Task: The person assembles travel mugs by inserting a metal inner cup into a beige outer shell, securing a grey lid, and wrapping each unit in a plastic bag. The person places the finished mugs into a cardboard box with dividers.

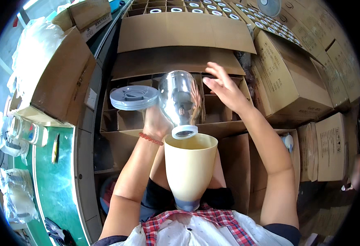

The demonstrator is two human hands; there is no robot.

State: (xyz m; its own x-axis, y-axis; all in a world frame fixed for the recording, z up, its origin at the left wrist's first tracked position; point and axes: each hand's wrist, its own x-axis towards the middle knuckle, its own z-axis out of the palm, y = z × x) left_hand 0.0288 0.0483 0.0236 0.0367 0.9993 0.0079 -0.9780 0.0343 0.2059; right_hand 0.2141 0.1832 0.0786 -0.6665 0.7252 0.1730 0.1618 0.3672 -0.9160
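My left hand (158,119), wearing a red bead bracelet, is closed on a mirrored glass flask liner (179,92), its fingers mostly hidden behind it. The liner is tilted neck down, with a white ring (185,131) round its mouth. A grey ridged round screw cap (134,97) sits just above that hand, apparently held with the liner. Under the ring, a cream flask shell (191,168) stands between my thighs, wide mouth up and grey collar down. My right hand (224,87) is raised to the right of the liner, apart from it, fingers spread and holding nothing.
A divided carton (225,107) lies open ahead of me; another behind it (184,33) holds several white-ringed pieces. Stacked cartons (286,74) line the right. At left is a green bench (59,180) with a cutter knife (55,148), plastic-wrapped items and a carton (63,82).
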